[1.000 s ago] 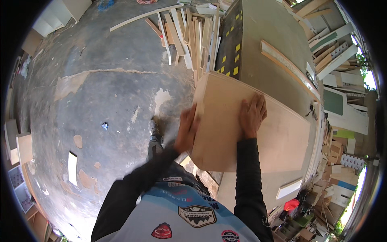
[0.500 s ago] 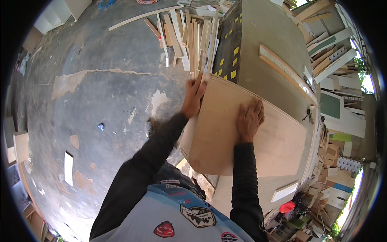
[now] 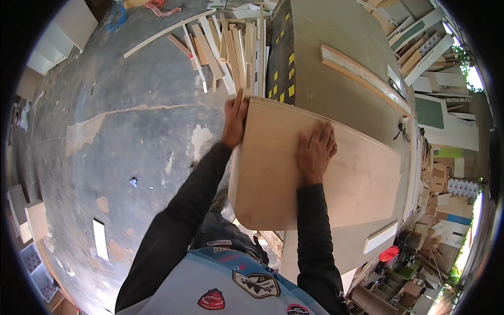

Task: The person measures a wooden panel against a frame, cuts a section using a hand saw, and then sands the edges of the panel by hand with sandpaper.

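A pale plywood piece (image 3: 273,173) with a rounded near-left corner lies on a broad workbench, its left end sticking out past the bench. My left hand (image 3: 235,118) is against its left edge near the far corner, fingers stretched along that edge. Whether anything thin lies under those fingers is hidden. My right hand (image 3: 316,152) rests flat on the top face of the plywood, fingers extended and slightly apart, with nothing in it.
The workbench (image 3: 346,68) has yellow marks on its dark side. A long wooden strip (image 3: 362,79) and a short white strip (image 3: 380,237) lie on it. Scrap battens (image 3: 231,50) are piled on the floor beyond my left hand. Boards (image 3: 446,123) lean at right.
The whole view has shifted, so the plywood and bench appear further left. My left hand has moved slightly along the left edge; my right hand stays flat on the plywood.
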